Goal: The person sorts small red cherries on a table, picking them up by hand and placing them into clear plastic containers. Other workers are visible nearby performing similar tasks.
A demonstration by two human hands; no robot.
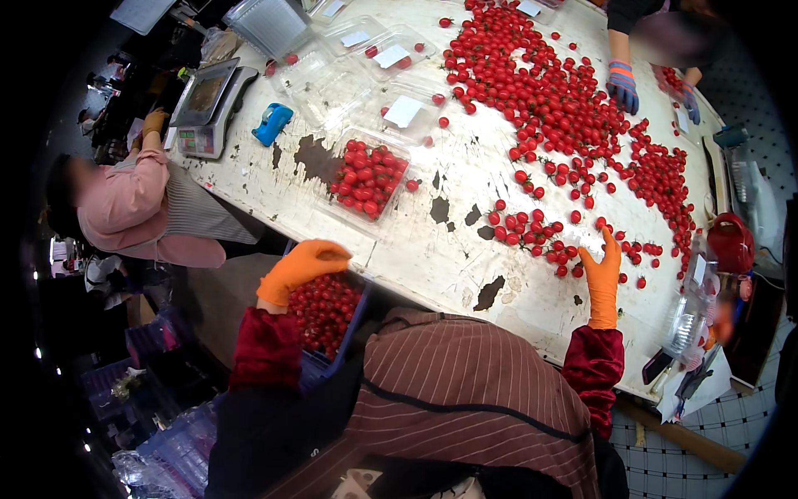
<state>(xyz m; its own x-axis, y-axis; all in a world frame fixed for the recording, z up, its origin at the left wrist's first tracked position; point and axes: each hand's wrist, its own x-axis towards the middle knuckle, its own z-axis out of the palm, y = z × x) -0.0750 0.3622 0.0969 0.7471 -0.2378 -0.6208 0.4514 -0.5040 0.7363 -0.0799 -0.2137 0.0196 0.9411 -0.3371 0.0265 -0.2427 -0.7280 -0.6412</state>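
My left hand (306,268), in an orange glove, is over the table's near edge, above a blue crate of cherry tomatoes (322,314). Its fingers are curled together, and whatever they may hold is hidden. On the tabletop my right hand (602,279), gloved in orange too, has thumb and forefinger spread apart. One cherry tomato (600,223) is at its fingertips, and a loose group of cherry tomatoes (532,233) lies to its left. Between my hands, farther back, stands a clear plastic box (326,204) filled with cherry tomatoes.
A large tomato pile (540,91) spreads across the far table (416,274). Clear containers (320,83), a blue tape dispenser (272,123) and a scale (208,112) stand at left. A co-worker's gloved hand (622,87) reaches in at far right; another person (133,195) is at left.
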